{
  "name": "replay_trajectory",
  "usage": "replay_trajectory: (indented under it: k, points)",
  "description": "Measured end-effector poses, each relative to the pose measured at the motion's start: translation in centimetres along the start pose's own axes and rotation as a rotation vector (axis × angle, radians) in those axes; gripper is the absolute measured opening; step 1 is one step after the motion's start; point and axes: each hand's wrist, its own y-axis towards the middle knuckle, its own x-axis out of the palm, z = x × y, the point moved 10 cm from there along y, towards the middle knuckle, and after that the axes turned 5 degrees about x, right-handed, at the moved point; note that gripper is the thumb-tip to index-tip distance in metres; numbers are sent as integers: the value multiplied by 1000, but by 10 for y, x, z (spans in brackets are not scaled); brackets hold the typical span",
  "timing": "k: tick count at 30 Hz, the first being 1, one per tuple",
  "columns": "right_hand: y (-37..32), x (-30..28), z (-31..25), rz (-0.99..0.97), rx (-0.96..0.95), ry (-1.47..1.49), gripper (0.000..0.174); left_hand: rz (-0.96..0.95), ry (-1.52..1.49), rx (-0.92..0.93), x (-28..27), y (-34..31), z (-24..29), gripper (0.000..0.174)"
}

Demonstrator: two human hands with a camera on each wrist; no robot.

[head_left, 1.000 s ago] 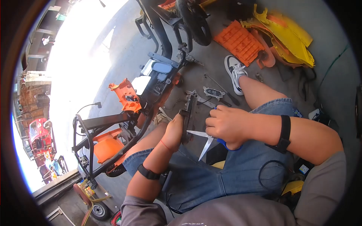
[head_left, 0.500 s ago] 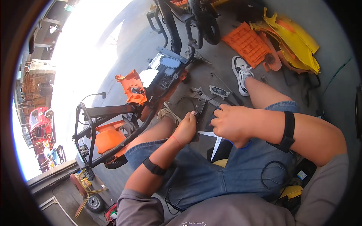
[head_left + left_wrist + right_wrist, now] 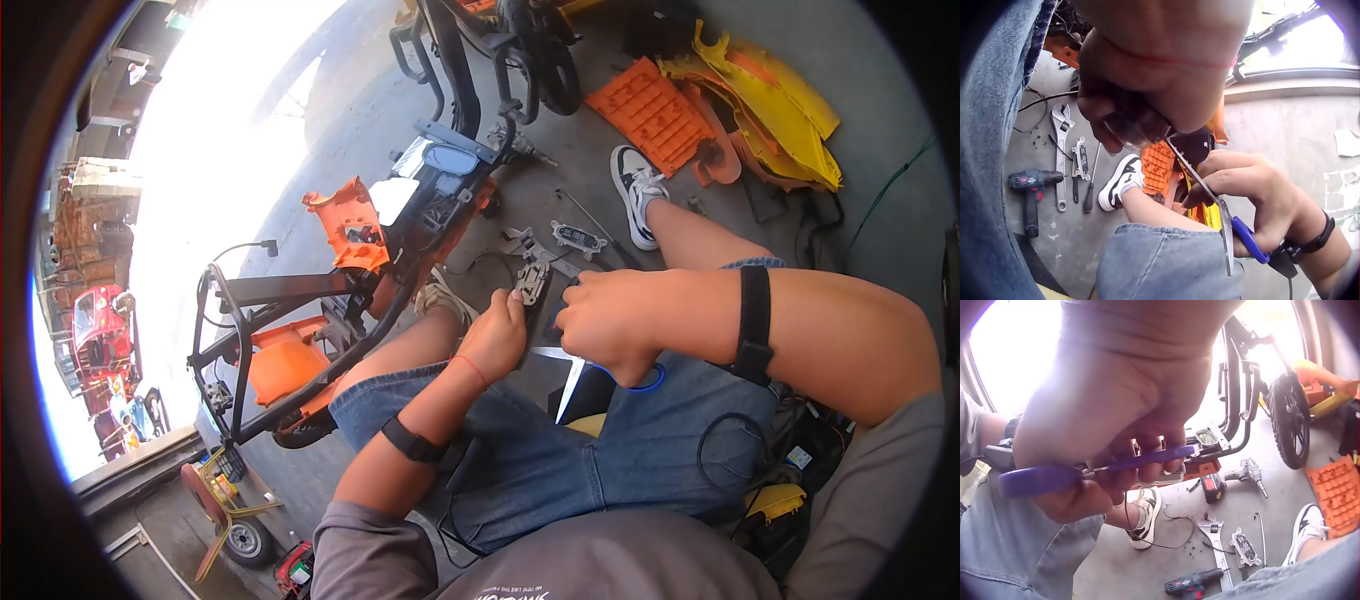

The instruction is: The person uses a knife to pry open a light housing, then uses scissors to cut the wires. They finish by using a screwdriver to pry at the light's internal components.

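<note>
As both hands [image 3: 497,335] grip a metallic part [image 3: 532,284] and splayed scissors [image 3: 573,378], part half covered, blue handles [image 3: 1249,240] partly hidden

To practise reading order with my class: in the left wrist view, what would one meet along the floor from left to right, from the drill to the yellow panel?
Drill → wrench → display → screwdriver → shoe → orange panel → yellow panel

The grey floor [image 3: 1072,259] carries a drill [image 3: 1029,182], adjustable wrench [image 3: 1061,165], display unit [image 3: 1083,161] and screwdriver [image 3: 1089,195] at the left wrist view's left, and a ridged orange panel [image 3: 650,115] at the head view's upper right.
</note>
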Motion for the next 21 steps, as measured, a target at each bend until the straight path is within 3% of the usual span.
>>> replay_trajectory:
  k: [7,21]
  points:
    - [4,-2,-3,-86,38,9,31,-1,55,9,-2,-2,3,45]
    - [2,-15,-4,-26,58,-10,24,35,119,38,-10,-3,14,44]
